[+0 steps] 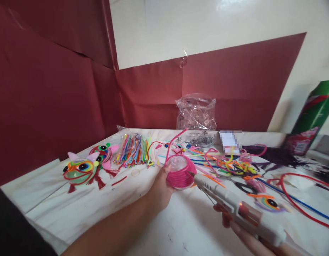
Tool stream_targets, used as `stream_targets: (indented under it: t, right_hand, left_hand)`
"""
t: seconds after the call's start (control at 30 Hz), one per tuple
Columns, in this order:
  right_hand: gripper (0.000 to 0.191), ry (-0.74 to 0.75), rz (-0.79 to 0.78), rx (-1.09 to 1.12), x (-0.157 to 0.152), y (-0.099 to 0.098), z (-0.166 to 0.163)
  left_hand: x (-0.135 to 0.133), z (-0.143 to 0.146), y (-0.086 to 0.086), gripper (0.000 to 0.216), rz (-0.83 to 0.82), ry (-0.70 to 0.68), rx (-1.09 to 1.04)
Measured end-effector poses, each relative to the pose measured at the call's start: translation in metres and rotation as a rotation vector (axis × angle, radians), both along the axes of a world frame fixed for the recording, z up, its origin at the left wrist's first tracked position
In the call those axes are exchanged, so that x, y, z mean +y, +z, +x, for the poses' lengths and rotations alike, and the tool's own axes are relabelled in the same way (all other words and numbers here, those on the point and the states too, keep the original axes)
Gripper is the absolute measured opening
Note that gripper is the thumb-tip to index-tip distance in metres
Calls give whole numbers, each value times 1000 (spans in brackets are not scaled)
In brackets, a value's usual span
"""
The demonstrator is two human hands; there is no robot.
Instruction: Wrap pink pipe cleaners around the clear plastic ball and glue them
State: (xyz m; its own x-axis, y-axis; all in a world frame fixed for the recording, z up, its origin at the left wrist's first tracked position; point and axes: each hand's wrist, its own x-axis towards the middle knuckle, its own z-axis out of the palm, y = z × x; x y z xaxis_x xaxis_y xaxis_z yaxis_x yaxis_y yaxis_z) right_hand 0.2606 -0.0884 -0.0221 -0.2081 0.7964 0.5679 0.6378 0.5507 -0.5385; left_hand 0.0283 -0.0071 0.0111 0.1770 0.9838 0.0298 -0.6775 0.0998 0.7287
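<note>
My left hand (159, 190) is closed around a clear plastic ball (179, 173) partly wrapped in pink pipe cleaner, and a loose pink end curves up from it. My right hand (241, 233) grips a white glue gun (235, 207). The gun's nozzle touches the right side of the pink wrapping. Both hands hover just above the white table (164, 220).
Two finished fish-like figures with big eyes (83, 170) lie at the left. A bag of coloured pipe cleaners (132, 149) and a tangle of loose ones (228, 163) lie behind the ball. A clear plastic bag (196, 112) stands at the back, a green box (312, 117) at the right.
</note>
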Motion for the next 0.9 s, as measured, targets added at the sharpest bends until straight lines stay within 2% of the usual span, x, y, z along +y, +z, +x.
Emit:
stream_targets:
  t: [0.3,0.57,0.7,0.9]
  right_hand:
    - [42,5,-35,112,1,-7,4]
    - [29,-22,-106,124,-5,6,-12]
    - [28,34,-127,121,-5,14,-11]
    - [30,23,-107,125,-1,11,-6]
  left_hand:
    - [2,0,-5,33,69,-4,28]
    - [2,0,-6,32,62,22,34]
    - [2,0,-6,36,49,12,35]
    - [2,0,-6,35,48,8,55]
